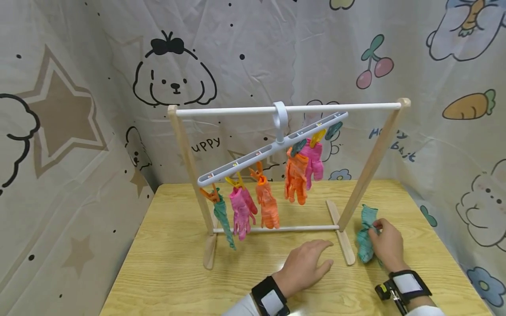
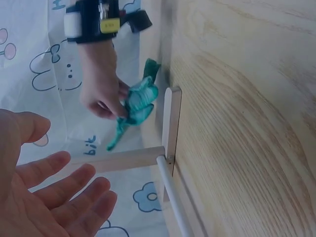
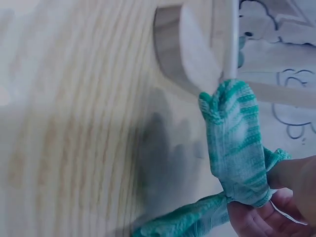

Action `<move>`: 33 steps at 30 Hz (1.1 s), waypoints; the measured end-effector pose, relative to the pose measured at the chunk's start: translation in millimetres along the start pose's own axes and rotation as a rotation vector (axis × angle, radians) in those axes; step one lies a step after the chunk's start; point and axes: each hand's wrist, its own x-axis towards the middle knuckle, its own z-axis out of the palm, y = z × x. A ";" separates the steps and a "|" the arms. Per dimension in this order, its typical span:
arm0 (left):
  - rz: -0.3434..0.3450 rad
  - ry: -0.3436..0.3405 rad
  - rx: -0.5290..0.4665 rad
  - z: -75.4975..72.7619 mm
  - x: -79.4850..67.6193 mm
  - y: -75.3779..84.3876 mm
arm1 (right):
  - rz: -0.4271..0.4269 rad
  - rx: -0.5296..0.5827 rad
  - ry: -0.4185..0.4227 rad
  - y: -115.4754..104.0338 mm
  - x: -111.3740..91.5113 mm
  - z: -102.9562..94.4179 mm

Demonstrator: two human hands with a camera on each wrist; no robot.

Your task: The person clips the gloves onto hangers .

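Note:
My right hand (image 1: 389, 245) pinches a green-and-white striped knit glove (image 3: 234, 143) just above the table at the right of the wooden stand. In the right wrist view the glove is bunched where the fingers grip it, and part hangs down. My left hand (image 1: 304, 266) is over the table in front of the stand, fingers spread and holding nothing. From a tilted grey hanger (image 1: 245, 159) hang a green glove (image 1: 224, 217), pink gloves (image 1: 242, 210), an orange glove (image 1: 267, 204), another orange glove (image 1: 296, 177) and a pink glove (image 1: 315, 160), each by clips.
The hanger hooks over the stand's white top bar (image 1: 229, 111). Wooden legs (image 1: 369, 171) and a low white rod (image 1: 296, 228) stand on the wood-grain table (image 1: 158, 263). A teal clip (image 1: 334, 130) hangs at the hanger's right end. Printed cloth (image 1: 253, 66) surrounds the table.

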 end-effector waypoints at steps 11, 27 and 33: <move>0.010 0.033 -0.015 -4.1 0.9 -5.1 | 0.017 0.109 0.083 -21.8 -35.0 -15.3; -0.050 0.057 -0.119 -24.1 22.9 5.9 | -0.065 0.185 0.128 -55.9 -53.8 -20.3; -0.081 0.084 -0.216 -37.0 36.1 14.1 | -0.108 0.210 0.122 -60.4 -57.3 -16.4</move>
